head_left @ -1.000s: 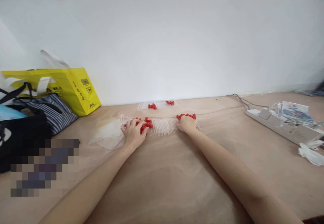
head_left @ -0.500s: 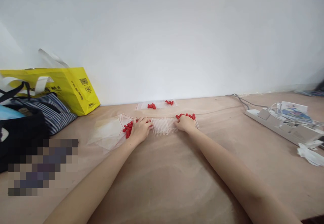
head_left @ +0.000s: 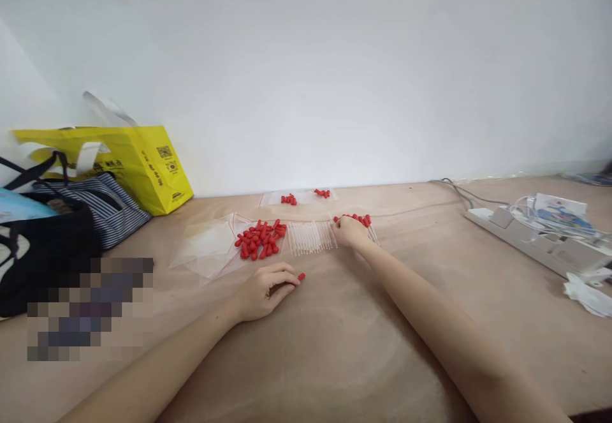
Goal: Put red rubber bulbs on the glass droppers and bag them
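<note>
From my head view, a tan tabletop (head_left: 335,359) meets a white wall (head_left: 306,78); a black tote (head_left: 52,251) holds something light blue (head_left: 23,207); zip bags (head_left: 201,244) lie by piled red bulbs (head_left: 261,239). Nearer me, my left hand (head_left: 268,291) pinches one rubber bulb (head_left: 301,277), fingers nearly together; my right hand (head_left: 351,231) curls beside slim tubes (head_left: 310,237), its grip unreadable.

Wht wall (head_left: 335,78) bhd tan tbl (head_left: 310,359)

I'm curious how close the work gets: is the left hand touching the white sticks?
Apart. The head view shows tabletop between the left hand and the white sticks, which lie beyond it.
</note>
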Demonstrator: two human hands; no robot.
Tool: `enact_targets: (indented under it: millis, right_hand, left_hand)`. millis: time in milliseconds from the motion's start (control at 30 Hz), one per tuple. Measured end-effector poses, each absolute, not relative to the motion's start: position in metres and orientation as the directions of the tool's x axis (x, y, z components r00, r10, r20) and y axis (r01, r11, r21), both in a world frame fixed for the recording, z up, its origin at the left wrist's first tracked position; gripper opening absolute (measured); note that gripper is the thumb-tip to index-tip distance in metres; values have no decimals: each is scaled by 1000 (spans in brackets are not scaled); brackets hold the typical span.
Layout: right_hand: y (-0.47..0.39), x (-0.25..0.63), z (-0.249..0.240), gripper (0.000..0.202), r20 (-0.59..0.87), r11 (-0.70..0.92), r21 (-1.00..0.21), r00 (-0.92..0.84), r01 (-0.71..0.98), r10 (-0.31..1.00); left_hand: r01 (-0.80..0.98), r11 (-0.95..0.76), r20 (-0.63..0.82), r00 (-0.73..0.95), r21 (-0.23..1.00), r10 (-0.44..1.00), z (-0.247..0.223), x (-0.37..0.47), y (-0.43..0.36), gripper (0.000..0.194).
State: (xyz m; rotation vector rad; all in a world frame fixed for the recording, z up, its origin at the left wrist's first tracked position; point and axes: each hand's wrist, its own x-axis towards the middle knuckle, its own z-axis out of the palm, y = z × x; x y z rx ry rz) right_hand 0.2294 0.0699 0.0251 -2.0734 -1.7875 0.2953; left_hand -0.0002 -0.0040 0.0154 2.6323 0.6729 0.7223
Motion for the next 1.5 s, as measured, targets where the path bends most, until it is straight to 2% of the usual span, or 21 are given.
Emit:
enact_targets:
  millis: [100, 167, 267, 400, 533, 667, 833, 1100, 1267, 1500]
  right_hand:
    - [53, 232, 25, 15, 157, 24, -452, 53, 892, 986]
    - [37, 236, 19, 9, 230, 155, -486, -45, 860, 972]
    - [12, 244, 3, 7, 448, 474, -537, -240, 698, 861]
    - [-13, 249, -11, 23, 551, 641, -459, -369, 615, 749]
    - [-21, 242, -11, 27, 533, 654, -392, -420, 647, 735]
    - [-20, 231, -12, 20, 485, 632, -393, -434, 668, 759]
    - [-19, 224, -15, 20, 462, 622, -398, -439, 675, 771]
    - [-20, 225, -16, 19, 500, 657, -376, -453, 654, 738]
    - [-21, 225, -14, 19, 577, 716, -352, -462, 603, 673]
    - [-20, 228, -10, 24, 655, 779, -171, -521, 604, 547]
  left_hand:
    - [414, -794, 382, 714, 445, 586, 17, 1, -6, 10]
    - [480, -757, 377, 666, 444, 643, 15, 5, -7, 11]
    - [570, -691, 376, 582, 444, 721, 10, 11, -6, 17]
    - [637, -663, 373, 548, 393, 749, 5, 15, -5, 18]
    - [674, -653, 390, 530, 345, 753, 6, 17, -5, 18]
    - [721, -620, 421, 480, 310, 769, 7, 19, -6, 15]
    - [736, -617, 436, 475, 279, 764, 6, 20, -7, 13]
    - [742, -597, 424, 456, 304, 783, 6, 24, -8, 14]
    - [721, -578, 419, 422, 383, 804, 4, 29, -11, 16]
    - [659, -602, 441, 422, 450, 792, 3, 29, -12, 19]
